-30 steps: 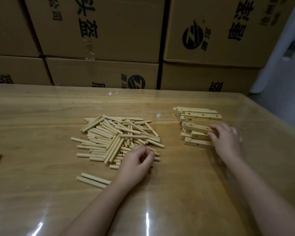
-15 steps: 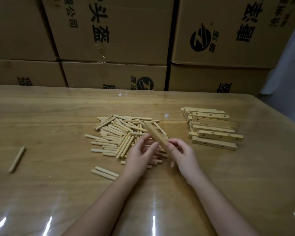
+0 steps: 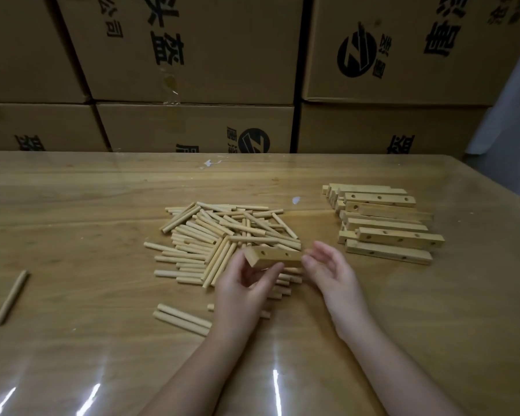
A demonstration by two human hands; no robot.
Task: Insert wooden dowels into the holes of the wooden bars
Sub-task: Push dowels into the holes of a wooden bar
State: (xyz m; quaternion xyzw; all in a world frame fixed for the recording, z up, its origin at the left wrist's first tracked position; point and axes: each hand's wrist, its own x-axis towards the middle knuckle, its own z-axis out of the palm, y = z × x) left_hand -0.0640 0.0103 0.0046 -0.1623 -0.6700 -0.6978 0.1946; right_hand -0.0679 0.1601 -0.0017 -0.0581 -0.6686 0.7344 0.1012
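Note:
My left hand (image 3: 246, 283) grips a short wooden bar (image 3: 275, 256) with holes along its upper face, holding it level just above the near edge of the dowel pile (image 3: 222, 235). My right hand (image 3: 330, 271) hovers at the bar's right end, fingers relaxed and spread, holding nothing. A stack of more holed wooden bars (image 3: 385, 223) lies to the right on the table. Whether my left hand also holds a dowel is hidden by its fingers.
Two loose dowels (image 3: 182, 319) lie side by side near my left wrist, and a single dowel (image 3: 11, 297) sits far left. Stacked cardboard boxes (image 3: 192, 70) wall off the back of the glossy wooden table (image 3: 72, 205).
My right hand took a bar from the stack and brought it to the middle. The bar passed into my left hand, turned level, and my right hand let go.

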